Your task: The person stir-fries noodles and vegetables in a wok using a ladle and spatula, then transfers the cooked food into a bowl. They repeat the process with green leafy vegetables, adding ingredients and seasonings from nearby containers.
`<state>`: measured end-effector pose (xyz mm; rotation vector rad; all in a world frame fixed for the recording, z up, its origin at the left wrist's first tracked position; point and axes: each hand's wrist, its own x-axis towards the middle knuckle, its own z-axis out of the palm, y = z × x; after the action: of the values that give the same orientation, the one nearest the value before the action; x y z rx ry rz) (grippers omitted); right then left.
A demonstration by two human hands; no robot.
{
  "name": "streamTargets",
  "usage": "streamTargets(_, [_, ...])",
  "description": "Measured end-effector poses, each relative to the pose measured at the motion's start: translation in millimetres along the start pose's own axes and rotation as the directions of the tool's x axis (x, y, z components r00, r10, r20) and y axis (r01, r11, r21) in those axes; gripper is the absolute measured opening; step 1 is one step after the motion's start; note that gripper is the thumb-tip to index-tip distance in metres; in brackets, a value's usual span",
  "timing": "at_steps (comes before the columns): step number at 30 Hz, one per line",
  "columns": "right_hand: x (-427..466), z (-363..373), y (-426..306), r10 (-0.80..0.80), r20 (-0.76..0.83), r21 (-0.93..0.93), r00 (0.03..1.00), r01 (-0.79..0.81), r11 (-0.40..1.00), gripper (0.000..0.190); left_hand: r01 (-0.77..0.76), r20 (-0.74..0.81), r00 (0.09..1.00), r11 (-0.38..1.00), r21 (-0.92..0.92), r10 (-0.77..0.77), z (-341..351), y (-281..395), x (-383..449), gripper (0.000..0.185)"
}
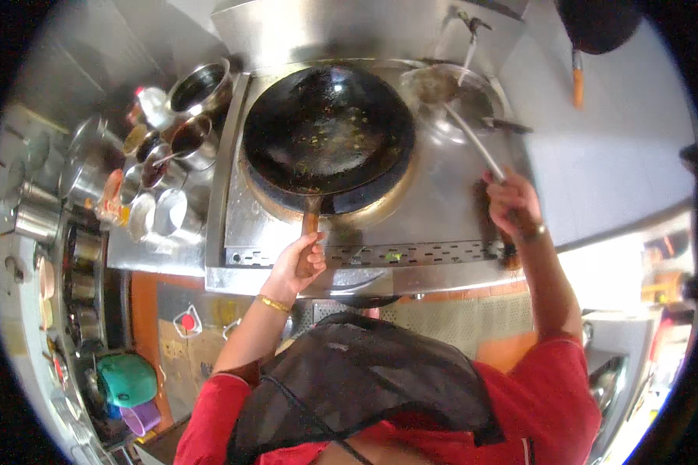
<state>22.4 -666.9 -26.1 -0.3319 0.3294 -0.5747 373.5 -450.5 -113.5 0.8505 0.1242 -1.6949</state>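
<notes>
My left hand (pixel 303 260) is closed around the wooden handle of a black wok (pixel 329 131), which rests on the stove's burner ring. Small bits of food and a wet sheen show inside the wok. On the right, my right hand (pixel 513 203) grips the long metal handle of a ladle (pixel 474 138). The ladle's head lies over a round metal basin (pixel 488 93) at the stove's back right; it is blurred, so its contents cannot be told. A tap (pixel 471 43) hangs above that basin.
Left of the wok, a steel counter (pixel 157 256) holds a metal pot (pixel 200 87), several small containers of dark sauce (pixel 191 135) and a squeeze bottle (pixel 113 200). A slotted drain strip (pixel 407 254) runs along the stove front. A wooden-handled utensil (pixel 578 81) is at the upper right.
</notes>
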Motion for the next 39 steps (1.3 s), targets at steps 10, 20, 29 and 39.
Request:
streamTargets(10, [-37, 78, 58, -0.043, -0.498, -0.710, 0.866, -0.378, 0.594, 0.027, -0.416, 0.530, 0.516, -0.344, 0.842, 0.673, 44, -5, -12, 0.048])
streamTargets(20, [-12, -38, 50, -0.196, -0.107, -0.989, 0.975, -0.084, 0.120, 0.045, 0.094, 0.264, 0.965, 0.919, -0.383, 0.011, 91, -33, -20, 0.020])
streamTargets(29, [-45, -234, 6, -0.756, -0.434, -0.354, 0.489, -0.865, -0.356, 0.076, 0.073, 0.339, 0.928, 0.819, -0.570, 0.154, 46, 29, -60, 0.034])
streamTargets(39, [55, -2, 67, -0.267, -0.088, -0.871, 0.960, 0.056, 0.488, 0.087, -0.306, 0.251, 0.921, 0.952, -0.010, 0.298, 23, 64, -144, 0.032])
